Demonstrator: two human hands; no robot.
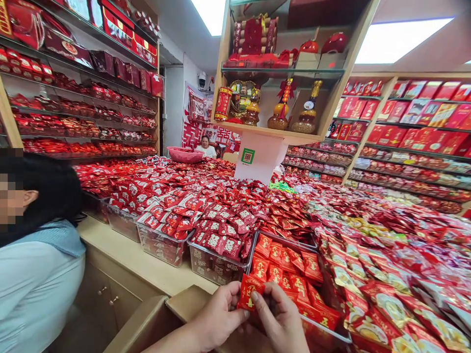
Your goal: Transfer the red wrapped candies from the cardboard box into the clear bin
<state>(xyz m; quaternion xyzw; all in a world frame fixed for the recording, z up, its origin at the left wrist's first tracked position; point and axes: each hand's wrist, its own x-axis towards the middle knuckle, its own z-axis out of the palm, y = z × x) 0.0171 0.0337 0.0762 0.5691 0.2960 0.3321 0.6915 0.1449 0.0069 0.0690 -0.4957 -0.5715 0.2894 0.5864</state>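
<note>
Between my two hands is a small red packet (248,290) with gold characters, held upright in front of me. My left hand (217,314) grips its left edge with thumb and fingers. My right hand (277,314) pinches the right side, the thumb lying across the packet's front. Just beyond my hands stands a clear plastic bin (329,334) filled with like red and gold packets (311,267). Below my hands, an open cardboard box (191,300) shows its flaps; its inside is mostly hidden.
Clear bins (160,250) heaped with red packets line the counter (147,267). A person (40,274) in a light top leans at the left; another person (206,147) is at the back. A hanging cabinet (279,130) and a pink basket (185,155) stand farther off.
</note>
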